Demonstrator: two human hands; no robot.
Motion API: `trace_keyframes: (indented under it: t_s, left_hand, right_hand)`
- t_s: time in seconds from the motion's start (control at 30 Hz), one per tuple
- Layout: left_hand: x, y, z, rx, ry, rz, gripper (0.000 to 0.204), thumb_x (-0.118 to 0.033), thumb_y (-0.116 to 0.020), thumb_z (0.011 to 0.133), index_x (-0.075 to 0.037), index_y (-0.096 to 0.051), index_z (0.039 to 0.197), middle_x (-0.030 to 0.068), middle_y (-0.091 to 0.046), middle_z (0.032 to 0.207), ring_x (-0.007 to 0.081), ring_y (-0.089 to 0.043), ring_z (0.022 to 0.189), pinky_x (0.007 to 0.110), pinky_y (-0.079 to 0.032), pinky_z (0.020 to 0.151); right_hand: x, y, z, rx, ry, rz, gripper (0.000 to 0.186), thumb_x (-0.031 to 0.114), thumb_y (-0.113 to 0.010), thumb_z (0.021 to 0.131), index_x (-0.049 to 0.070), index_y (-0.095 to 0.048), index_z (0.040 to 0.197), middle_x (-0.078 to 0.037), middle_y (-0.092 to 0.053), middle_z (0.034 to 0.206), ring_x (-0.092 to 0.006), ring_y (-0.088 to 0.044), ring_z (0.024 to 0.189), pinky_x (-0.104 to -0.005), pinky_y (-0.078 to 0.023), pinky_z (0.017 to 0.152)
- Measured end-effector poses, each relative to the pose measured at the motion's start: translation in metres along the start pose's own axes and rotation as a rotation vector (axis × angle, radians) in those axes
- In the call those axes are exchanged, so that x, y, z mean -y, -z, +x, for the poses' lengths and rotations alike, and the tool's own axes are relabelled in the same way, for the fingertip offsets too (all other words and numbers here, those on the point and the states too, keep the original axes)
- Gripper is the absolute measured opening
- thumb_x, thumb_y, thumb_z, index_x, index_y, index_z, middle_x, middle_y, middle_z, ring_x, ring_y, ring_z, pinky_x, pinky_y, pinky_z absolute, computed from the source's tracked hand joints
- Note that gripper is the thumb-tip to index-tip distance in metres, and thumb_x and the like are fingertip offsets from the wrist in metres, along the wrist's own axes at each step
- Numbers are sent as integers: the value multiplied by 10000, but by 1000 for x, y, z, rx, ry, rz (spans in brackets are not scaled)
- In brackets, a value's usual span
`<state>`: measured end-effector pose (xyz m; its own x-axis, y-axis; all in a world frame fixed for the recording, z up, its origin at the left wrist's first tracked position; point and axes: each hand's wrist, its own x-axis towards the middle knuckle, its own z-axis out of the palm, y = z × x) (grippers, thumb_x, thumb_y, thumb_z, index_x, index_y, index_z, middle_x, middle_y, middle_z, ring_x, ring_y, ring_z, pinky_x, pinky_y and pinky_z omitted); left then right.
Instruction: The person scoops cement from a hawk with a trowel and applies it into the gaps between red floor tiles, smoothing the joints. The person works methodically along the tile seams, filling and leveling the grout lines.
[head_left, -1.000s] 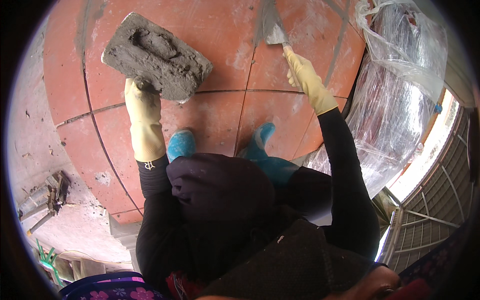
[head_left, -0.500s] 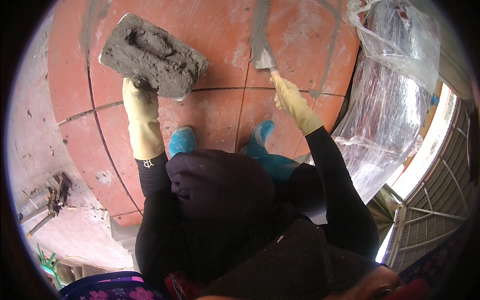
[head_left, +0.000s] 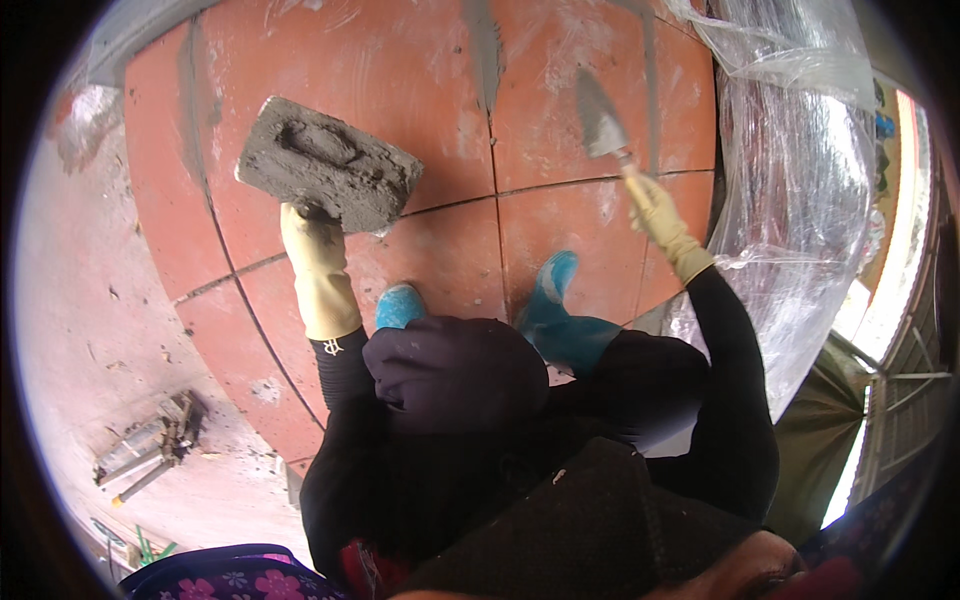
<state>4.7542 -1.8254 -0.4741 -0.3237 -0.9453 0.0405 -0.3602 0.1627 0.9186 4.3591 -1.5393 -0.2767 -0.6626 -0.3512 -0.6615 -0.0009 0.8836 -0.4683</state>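
While mortar (head_left: 355,178) hides most of the board (head_left: 240,171) at eleven o'clock, my left grip (head_left: 313,240) clasps it from beneath, fingertips obscured | my right grip (head_left: 655,212) wraps the trowel (head_left: 603,128), blurred at one.

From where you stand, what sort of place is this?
Probably a building or renovation site: grey mortar runs along some joints between the red tiles, the right hand holds a trowel, and clear plastic sheeting lies beside them.
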Motion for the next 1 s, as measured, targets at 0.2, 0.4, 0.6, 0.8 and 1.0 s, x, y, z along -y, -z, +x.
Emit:
trace_keyframes:
  t_s: [0.2,0.4,0.6,0.8,1.0]
  left_hand:
    - [-28,3,2,83,527,-1004,307,20,-561,916,25,-567,1222,161,-658,1196,276,-643,1095,366,-525,944]
    - [-45,-23,-13,70,665,-1164,354,2,-426,994,14,-495,1341,139,-614,1311,257,-607,1170,376,-504,1002]
    - [-39,-12,-32,324,-148,377,257,25,-538,899,2,-622,1141,112,-678,1084,280,-642,984,338,-529,888]
    - [-55,21,-49,123,476,-372,320,49,-568,855,-13,-621,1165,114,-677,1175,277,-646,1086,360,-525,936]
    - [-89,38,-59,-119,668,-776,392,-232,-416,1027,-34,-543,1341,142,-594,1350,303,-589,1210,452,-451,1077]
  right_hand:
    - [8,9,45,-113,-8,71,618,455,-683,935,86,-527,1405,10,-528,753,-67,-487,562,-228,-387,487]
    - [27,-22,124,-23,158,221,580,391,-675,956,99,-521,1433,50,-520,788,-50,-467,607,-210,-388,530]
    - [93,-26,237,111,301,150,589,390,-678,955,98,-521,1442,58,-525,816,-33,-440,620,-186,-373,540]
    - [129,-31,261,172,339,135,573,449,-654,953,138,-548,1423,50,-506,780,-35,-436,600,-188,-365,534]
    - [146,-13,247,367,250,35,621,540,-559,981,195,-480,1491,12,-533,805,-78,-485,622,-237,-420,547]
